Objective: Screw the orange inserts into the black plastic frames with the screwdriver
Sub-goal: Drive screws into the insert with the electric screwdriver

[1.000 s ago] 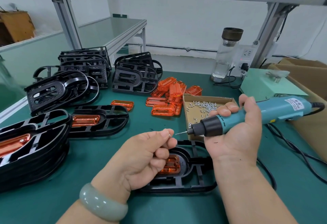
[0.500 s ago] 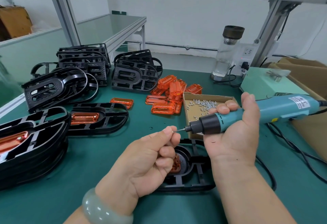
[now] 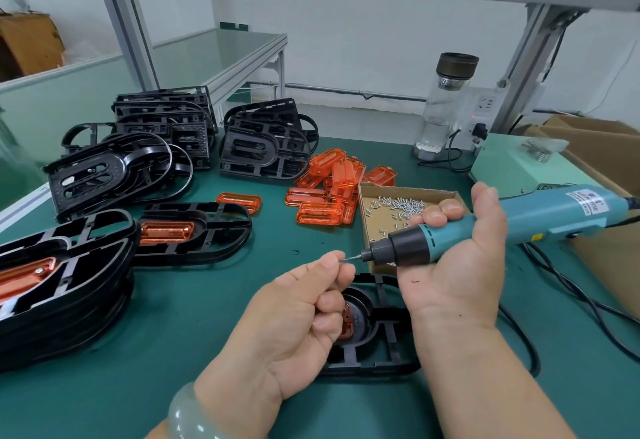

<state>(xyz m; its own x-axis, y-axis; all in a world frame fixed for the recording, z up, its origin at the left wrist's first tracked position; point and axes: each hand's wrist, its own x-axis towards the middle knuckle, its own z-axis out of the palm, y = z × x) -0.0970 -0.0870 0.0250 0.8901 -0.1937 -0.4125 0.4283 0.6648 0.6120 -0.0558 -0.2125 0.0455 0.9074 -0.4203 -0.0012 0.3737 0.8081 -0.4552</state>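
Note:
My right hand (image 3: 460,258) grips a teal electric screwdriver (image 3: 485,227), held level with its bit pointing left. My left hand (image 3: 298,321) pinches something very small, probably a screw, between thumb and forefinger at the bit's tip (image 3: 349,259). Below both hands a black plastic frame (image 3: 374,341) lies on the green mat, with an orange insert (image 3: 347,321) in it mostly hidden by my left fingers. Another frame with an orange insert (image 3: 194,230) lies to the left. Loose orange inserts (image 3: 329,192) are heaped beside a shallow cardboard tray of screws (image 3: 398,206).
Stacks of black frames (image 3: 162,127) fill the back left, and a pile of frames with inserts (image 3: 59,286) sits at the left edge. A glass bottle (image 3: 443,106), a power strip, a pale green box (image 3: 519,168), cardboard boxes and the screwdriver's cable (image 3: 571,296) are on the right.
My left hand has risen and moved right until its pinched fingertips meet the screwdriver bit. The right hand with the screwdriver has stayed nearly still.

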